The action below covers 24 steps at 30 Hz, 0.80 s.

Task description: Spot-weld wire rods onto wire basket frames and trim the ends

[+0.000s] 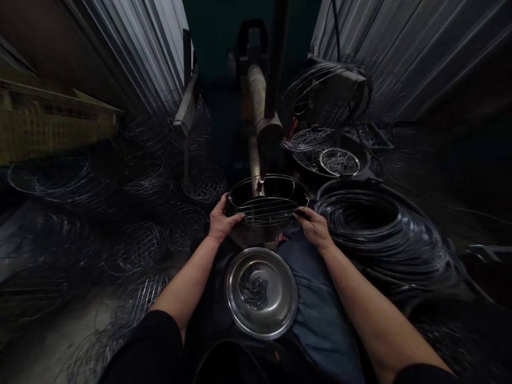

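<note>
Between both hands I hold a round wire rack (269,209), a ring frame with thin parallel wires across its near part. My left hand (224,220) pinches its left rim between thumb and fingers. On the opposite rim my right hand (314,225) is closed in the same way. The far part of the rack is at the electrode tip (261,181) of a spot welding machine, where a small glow shows. A steel bowl (262,325) rests on my lap below the rack, with a small pile of bent wire pieces (254,290) inside.
The machine's thick arm (266,114) comes down from the back. Right stand a large wire coil (360,213) and a pan holding a small dish (340,161) of metal bits. Finished-looking wire racks (142,245) lie at left, near a yellow crate (56,125).
</note>
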Each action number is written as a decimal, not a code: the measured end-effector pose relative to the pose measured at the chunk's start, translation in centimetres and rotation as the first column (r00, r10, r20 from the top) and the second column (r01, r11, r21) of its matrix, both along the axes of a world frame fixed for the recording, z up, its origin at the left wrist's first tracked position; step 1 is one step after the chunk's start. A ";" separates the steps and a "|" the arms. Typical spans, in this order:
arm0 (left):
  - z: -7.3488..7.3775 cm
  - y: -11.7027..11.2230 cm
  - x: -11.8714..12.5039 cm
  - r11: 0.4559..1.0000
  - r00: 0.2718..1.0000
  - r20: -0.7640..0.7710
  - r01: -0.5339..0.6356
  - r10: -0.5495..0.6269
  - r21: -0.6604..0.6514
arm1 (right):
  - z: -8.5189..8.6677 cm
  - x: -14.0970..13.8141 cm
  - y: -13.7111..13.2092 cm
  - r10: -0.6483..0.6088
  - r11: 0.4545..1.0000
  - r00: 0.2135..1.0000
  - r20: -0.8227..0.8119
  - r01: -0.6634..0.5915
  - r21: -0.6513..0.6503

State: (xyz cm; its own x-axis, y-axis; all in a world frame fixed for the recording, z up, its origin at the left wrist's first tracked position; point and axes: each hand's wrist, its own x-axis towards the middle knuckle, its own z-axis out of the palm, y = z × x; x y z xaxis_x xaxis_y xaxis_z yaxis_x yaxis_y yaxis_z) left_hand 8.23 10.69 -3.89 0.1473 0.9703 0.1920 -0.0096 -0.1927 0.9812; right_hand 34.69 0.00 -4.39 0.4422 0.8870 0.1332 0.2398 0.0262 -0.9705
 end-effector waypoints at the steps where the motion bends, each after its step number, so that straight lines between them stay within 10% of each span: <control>1: 0.1 0.1 0.0 1.000 1.000 0.030 -0.003 0.003 -0.023 | 0.3 -0.2 0.0 -0.008 1.000 1.000 -0.004 0.008 0.002; 12: 5.0 0.3 -0.2 0.957 0.974 0.167 -0.105 0.154 -0.270 | 7.5 -3.9 -0.7 -0.065 0.995 0.990 -0.128 0.053 -0.089; 24: 9.1 1.0 -0.7 0.934 0.983 0.146 -0.057 0.114 -0.352 | 11.8 -5.5 0.9 -0.153 0.983 0.942 -0.298 0.115 -0.143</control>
State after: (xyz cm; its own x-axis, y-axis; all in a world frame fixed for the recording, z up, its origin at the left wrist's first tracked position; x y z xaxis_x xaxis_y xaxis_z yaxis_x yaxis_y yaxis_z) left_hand 7.55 11.66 5.18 0.0559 0.9882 -0.1426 -0.1715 0.1502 0.9737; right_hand 29.16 0.94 7.44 0.5603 0.8176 -0.1329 -0.0771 -0.1083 -0.9911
